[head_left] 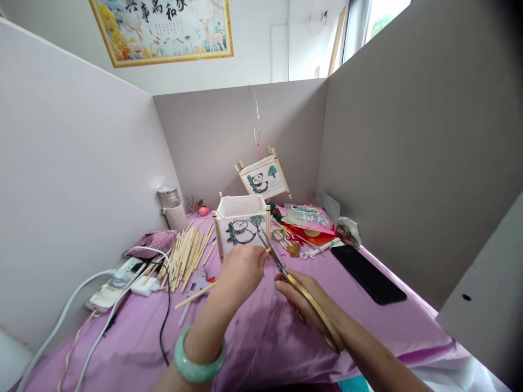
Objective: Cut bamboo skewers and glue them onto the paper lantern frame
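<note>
Here, in the head view, the left hand (pixel 245 275) pinches a thin wooden stick (pixel 268 250), its tip poking out. The right hand (pixel 314 285) curls around gold scissors (pixel 281 267), blades a little apart, near that tip. Just behind stands a square paper panda box (pixel 241 231). Straight sticks (pixel 188 253) lie left on wrinkly purple cloth (pixel 255 337).

scissors (pixel 283 267): glossy metal | sticks (pixel 186 257): matt wood | tablecloth (pixel 261 337): wrinkled cloth | bangle (pixel 198 372): smooth, glossy

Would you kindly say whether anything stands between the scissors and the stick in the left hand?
Nothing visible does: the scissors in the right hand have their blades beside the end of the stick by the left hand; the nearer panda box stands behind.
</note>
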`<state>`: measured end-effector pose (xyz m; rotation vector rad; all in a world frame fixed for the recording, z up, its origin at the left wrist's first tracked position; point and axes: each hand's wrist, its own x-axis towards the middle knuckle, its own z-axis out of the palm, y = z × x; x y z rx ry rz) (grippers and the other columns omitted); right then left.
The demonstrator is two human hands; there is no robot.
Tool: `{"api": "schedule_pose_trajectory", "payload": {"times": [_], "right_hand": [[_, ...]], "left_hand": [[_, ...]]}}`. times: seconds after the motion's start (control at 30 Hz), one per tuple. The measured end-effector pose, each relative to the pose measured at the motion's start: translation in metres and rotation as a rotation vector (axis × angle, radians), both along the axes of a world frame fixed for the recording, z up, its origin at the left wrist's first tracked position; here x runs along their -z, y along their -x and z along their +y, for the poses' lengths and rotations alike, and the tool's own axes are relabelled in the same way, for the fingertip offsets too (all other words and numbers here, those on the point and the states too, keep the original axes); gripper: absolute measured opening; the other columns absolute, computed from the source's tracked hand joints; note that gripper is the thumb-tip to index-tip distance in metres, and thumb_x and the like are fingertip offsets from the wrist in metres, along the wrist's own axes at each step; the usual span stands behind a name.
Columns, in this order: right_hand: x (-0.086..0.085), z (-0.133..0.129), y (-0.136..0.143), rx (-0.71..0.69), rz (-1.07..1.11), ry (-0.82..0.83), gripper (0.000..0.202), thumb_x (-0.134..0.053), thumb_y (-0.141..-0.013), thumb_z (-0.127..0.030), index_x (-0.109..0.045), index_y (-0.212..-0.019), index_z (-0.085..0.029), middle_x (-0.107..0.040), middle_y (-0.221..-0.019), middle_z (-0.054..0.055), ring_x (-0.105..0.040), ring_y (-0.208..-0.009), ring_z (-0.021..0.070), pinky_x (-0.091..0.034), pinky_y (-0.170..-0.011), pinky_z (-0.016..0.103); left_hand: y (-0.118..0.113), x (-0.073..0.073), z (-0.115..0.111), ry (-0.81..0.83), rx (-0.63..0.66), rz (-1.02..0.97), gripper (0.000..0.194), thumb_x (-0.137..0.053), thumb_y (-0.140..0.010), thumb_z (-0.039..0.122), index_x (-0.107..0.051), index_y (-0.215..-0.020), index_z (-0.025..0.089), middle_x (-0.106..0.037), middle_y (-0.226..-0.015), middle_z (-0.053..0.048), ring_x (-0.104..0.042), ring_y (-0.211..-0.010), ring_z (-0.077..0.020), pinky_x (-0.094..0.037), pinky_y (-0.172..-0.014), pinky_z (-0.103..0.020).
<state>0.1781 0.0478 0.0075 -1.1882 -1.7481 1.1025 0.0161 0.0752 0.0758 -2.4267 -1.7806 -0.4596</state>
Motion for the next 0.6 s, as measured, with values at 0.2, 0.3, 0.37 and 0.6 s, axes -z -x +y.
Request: {"api": "schedule_pose_trajectory", "payload": {"times": [0.2,0.3,0.37,0.6], "right_hand": [[0.001,0.002,0.002,0.029,0.049,0.001,0.024,-0.053,-0.087,-0.038,-0.047,-0.073,-0.020,-0.044,-0.058,-0.005,-0.043,-0.050,0.0100,-0.035,-0.047,0.022],[0.003,0.001,0.005,0.058,0.064,0.039,0.025,-0.051,-0.088,-0.041,-0.047,-0.074,-0.021,-0.044,-0.053,-0.006,-0.042,-0.045,0.0099,-0.033,-0.045,0.022],[0.003,0.000,0.006,0.067,0.076,0.057,0.027,-0.050,-0.088,-0.044,-0.046,-0.075,-0.021,-0.044,-0.052,-0.007,-0.042,-0.044,0.0098,-0.032,-0.044,0.022],[0.002,0.000,0.003,0.047,0.058,0.050,0.029,-0.050,-0.089,-0.048,-0.048,-0.079,-0.021,-0.047,-0.058,-0.005,-0.045,-0.049,0.0104,-0.035,-0.046,0.021]], "left_hand": [[-0.005,0.003,0.000,-0.021,-0.032,0.060,0.033,-0.039,-0.094,0.032,-0.069,-0.084,0.021,-0.072,-0.080,-0.008,-0.066,-0.078,-0.0248,-0.040,-0.061,-0.030],[-0.007,0.007,-0.001,-0.047,-0.053,0.061,0.029,-0.041,-0.094,0.031,-0.067,-0.089,0.019,-0.072,-0.083,-0.008,-0.066,-0.080,-0.0242,-0.041,-0.064,-0.030],[-0.008,0.011,-0.001,-0.090,-0.064,0.032,0.024,-0.044,-0.093,0.030,-0.065,-0.092,0.019,-0.071,-0.086,-0.007,-0.066,-0.080,-0.0231,-0.041,-0.064,-0.029],[-0.010,0.015,0.001,-0.123,-0.042,0.055,0.026,-0.042,-0.094,0.028,-0.066,-0.087,0.020,-0.071,-0.081,-0.006,-0.067,-0.076,-0.0229,-0.038,-0.060,-0.029]]}}
